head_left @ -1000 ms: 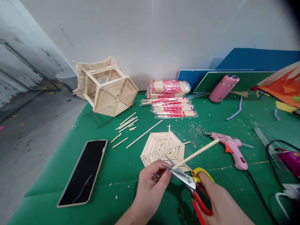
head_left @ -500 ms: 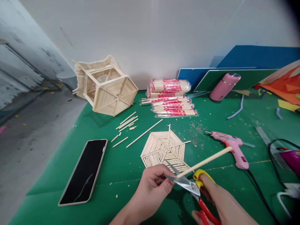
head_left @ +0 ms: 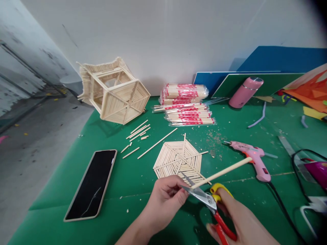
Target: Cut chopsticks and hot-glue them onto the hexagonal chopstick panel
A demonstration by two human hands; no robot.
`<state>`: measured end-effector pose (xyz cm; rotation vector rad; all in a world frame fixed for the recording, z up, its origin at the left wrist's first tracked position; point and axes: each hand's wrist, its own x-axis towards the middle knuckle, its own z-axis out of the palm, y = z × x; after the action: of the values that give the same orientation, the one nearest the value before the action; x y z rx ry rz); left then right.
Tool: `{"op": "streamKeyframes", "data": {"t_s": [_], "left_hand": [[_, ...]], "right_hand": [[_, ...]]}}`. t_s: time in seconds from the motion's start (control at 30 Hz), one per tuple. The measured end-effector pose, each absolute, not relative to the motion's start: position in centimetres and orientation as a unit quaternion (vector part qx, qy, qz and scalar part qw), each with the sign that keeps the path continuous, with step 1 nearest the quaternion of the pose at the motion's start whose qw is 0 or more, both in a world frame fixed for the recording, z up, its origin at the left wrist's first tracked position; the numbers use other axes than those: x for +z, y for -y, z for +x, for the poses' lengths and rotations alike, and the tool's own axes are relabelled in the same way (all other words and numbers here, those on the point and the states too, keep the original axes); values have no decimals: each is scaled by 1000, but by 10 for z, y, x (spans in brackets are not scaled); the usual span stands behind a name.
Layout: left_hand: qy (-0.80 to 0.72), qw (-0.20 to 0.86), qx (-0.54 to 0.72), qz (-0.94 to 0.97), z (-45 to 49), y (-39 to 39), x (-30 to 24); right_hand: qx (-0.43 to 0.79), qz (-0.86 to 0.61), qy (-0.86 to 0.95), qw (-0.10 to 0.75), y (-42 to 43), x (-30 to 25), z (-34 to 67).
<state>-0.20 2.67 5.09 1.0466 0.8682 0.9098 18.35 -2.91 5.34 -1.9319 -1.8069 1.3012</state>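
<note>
My left hand (head_left: 165, 200) pinches the near end of a long wooden stick (head_left: 224, 172) that points up and to the right. My right hand (head_left: 236, 217) grips scissors (head_left: 204, 199) with a yellow and a red handle. Their blades are parted around the stick just beside my left fingertips. Right behind the hands lies a flat hexagon panel of glued sticks (head_left: 178, 160) on the green table cover (head_left: 143, 177).
A hexagonal stick lantern frame (head_left: 114, 92) lies on its side at back left. Loose cut sticks (head_left: 138, 134), a phone (head_left: 92, 183), packs of chopsticks (head_left: 186, 105), a pink glue gun (head_left: 251, 156) with cable, a pink bottle (head_left: 245, 92), coloured boards and paper surround them.
The hands, stick and scissors have shifted slightly down and right. The stick still sits between the parted blades. The view tilted a little.
</note>
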Motion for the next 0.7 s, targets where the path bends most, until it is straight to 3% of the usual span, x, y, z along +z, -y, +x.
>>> {"op": "streamKeyframes", "data": {"t_s": [0.37, 0.7], "left_hand": [[-376, 699, 386, 469, 1, -24, 47], [-370, 596, 434, 564, 5, -16, 41]], "right_hand": [[417, -640, 635, 115, 28, 68, 182], [430, -650, 620, 92, 29, 60, 184]]}}
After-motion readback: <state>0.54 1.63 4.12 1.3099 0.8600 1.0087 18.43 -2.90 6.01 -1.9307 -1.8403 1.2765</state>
